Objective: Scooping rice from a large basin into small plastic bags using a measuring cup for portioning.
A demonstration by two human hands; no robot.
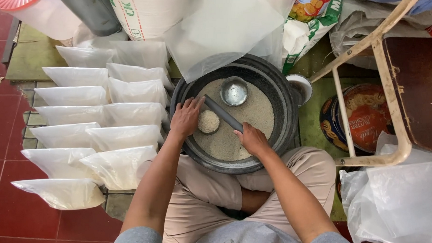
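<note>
you sit cross-legged on the floor [3,210] with a big dark round basin [282,93] just in front of your knees. the basin holds a flat layer of pale rice [258,110]. on the rice, near the far side, an empty small metal bowl [234,91] stands upright. nearer to you a small cup [209,121] stands in the rice, filled to the top with rice, a little heaped.

your left hand [185,118] is half closed around the left side of the cup, fingers curved and touching its rim. your right hand [252,139] is closed around the near end of a grey stick [224,114], which lies slanted over the rice, its far end just beside the cup and near your left fingers.

to the left of the basin, many clear plastic bags [123,136] filled with rice lie on the floor in two rows, overlapping each other. an empty clear bag [222,30] hangs over the far rim of the basin. behind it stands a big white sack [145,14]. to the right are a round biscuit tin [366,114] and a wooden chair [391,82].
</note>
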